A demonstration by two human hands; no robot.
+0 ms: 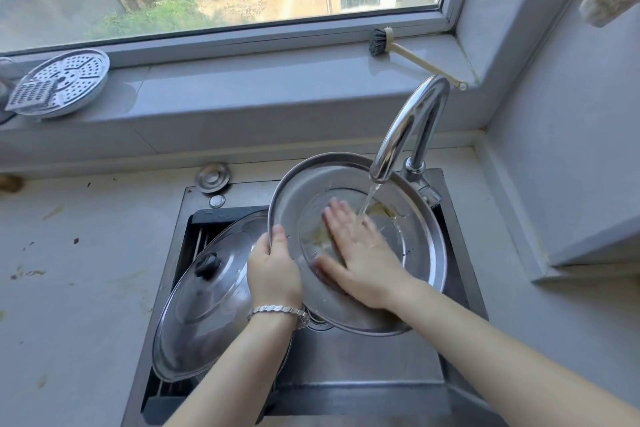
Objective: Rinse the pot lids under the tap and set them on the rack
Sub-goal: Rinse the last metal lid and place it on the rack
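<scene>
A steel pot lid (420, 253) is held tilted over the sink with its hollow inner side facing me. My left hand (273, 267) grips its left rim. My right hand (360, 253) lies flat with straight fingers on the wet inner face. Water runs from the chrome tap (405, 135) onto the lid just right of my fingertips. A second, larger lid (204, 298) with a black knob leans on the rack (194, 243) at the sink's left side.
The steel sink (363, 367) is set into a pale stained counter (69, 288). On the window sill lie a perforated steamer plate (65, 80) at the left and a dish brush (408, 52) at the right. A wall stands close on the right.
</scene>
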